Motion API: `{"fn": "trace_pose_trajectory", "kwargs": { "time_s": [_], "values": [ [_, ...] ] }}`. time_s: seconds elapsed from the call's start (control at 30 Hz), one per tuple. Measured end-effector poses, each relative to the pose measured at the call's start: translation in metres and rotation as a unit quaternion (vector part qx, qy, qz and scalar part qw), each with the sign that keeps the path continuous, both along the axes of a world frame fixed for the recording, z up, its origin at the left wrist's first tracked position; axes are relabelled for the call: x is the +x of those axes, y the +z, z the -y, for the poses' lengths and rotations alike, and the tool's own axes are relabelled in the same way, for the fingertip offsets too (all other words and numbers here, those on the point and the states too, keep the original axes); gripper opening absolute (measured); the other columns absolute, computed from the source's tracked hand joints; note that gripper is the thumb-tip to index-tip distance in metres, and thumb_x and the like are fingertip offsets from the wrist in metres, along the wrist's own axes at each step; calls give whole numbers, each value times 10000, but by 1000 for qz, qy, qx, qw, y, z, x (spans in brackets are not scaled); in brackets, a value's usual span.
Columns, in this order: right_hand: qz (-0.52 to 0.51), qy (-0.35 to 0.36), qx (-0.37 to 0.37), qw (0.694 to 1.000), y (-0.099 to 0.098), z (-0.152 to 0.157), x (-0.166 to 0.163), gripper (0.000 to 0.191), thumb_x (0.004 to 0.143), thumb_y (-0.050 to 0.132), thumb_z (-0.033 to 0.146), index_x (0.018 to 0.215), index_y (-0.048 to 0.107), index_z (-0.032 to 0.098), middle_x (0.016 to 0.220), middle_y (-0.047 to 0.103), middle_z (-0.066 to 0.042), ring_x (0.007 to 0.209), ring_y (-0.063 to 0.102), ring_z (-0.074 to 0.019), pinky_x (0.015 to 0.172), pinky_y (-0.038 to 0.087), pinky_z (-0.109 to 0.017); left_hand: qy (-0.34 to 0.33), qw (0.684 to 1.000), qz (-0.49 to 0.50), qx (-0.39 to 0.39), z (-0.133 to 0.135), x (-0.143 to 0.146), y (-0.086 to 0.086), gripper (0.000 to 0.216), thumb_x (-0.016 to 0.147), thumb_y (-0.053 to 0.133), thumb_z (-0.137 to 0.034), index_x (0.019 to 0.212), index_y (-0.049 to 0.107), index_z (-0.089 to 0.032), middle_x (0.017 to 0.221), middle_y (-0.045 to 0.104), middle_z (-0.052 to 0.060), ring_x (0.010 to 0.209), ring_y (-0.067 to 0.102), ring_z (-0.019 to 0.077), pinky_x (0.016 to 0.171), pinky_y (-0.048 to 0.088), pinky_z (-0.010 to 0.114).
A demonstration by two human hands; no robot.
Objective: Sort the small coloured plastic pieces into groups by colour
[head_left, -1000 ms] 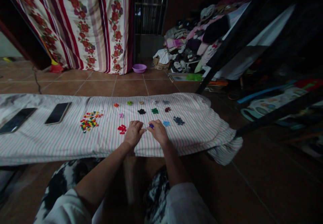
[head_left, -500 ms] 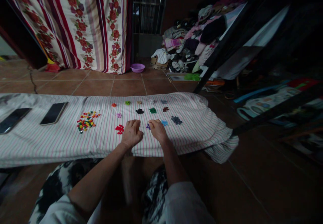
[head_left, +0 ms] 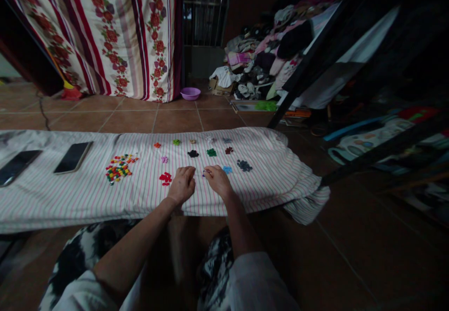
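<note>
My left hand (head_left: 182,184) rests on the striped cloth (head_left: 273,175), its fingers curled together just right of a small pile of red pieces (head_left: 165,178). Whatever it may hold is hidden. My right hand (head_left: 218,180) is bent over a few dark purple pieces (head_left: 204,175), thumb and fingertips drawn together on or beside them. It mostly covers them, and I cannot make out what is pinched. Light blue pieces (head_left: 227,169) lie just beyond its knuckles, with dark grey pieces (head_left: 244,165) farther right. Black pieces (head_left: 192,154) and green pieces (head_left: 211,152) sit ahead of both hands.
Mixed coloured pieces (head_left: 119,169) are heaped at left, near a phone (head_left: 73,157) and a second phone (head_left: 18,167). Small orange (head_left: 157,145), lime (head_left: 176,141), pink (head_left: 164,160) and brown (head_left: 229,150) piles lie about. Beyond stands a purple basin (head_left: 190,94).
My right hand has shifted slightly left over the purple pieces, covering more of them. My left hand stays in nearly the same place. The whole view has moved a little.
</note>
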State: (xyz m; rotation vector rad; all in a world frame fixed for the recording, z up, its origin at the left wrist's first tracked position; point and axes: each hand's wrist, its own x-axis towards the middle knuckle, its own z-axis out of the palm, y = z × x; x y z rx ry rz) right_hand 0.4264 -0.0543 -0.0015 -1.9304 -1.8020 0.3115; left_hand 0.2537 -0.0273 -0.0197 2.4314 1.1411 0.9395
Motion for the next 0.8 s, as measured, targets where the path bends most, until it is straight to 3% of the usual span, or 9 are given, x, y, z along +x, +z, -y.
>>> {"fn": "trace_pose_trajectory", "kwargs": {
  "time_s": [0.27,0.6,0.8],
  "values": [
    [-12,-16,49,999,2,1,8,326,922,384,155,1077,667,201,1048,678,-67,996,595,-168,902,431,-275,5,1000,13,-6,0,0,1,354,810,476,-157,1143,581,-215,1157,620,63,1122,489,221,994,457,441],
    [-7,-190,116,975,-4,13,47,323,895,381,202,1044,664,160,1024,663,-109,995,570,-209,889,411,-312,27,1000,-2,10,0,0,0,302,812,493,-189,1094,601,-204,1120,643,57,1073,519,224,977,456,423],
    [21,-164,104,981,-14,11,51,271,869,454,195,1024,670,144,1083,671,-112,1058,549,-221,982,337,-367,22,1000,-2,17,-2,-1,-2,301,828,473,-178,1102,598,-192,1143,638,69,1088,519,217,983,459,409]
  ]
}}
